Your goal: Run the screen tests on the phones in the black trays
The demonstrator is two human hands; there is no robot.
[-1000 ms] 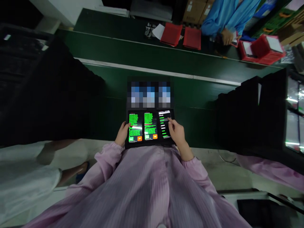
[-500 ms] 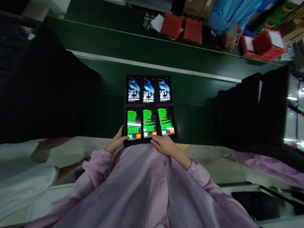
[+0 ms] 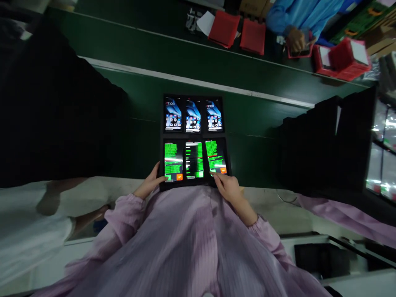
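Green table (image 3: 250,154) bearing a black tray (image 3: 182,186) of six glowing phones (image 3: 193,119)

The tray is sitting at the table's near edge, its far row showing blue home screens, its near row mostly green text on black. The left hand (image 3: 151,182) is gripping the tray's near left corner. The right hand (image 3: 229,187) is extending its index finger to a green button (image 3: 213,170); I cannot tell whether the other fingers are closing.

Six lit phones (image 3: 214,115) lie in one black tray (image 3: 176,135): three in the row at the person's fingers (image 3: 218,177), three in the row beyond them. Well past the fingers lie two flat red items (image 3: 224,28) beside one white sheet (image 3: 205,23).
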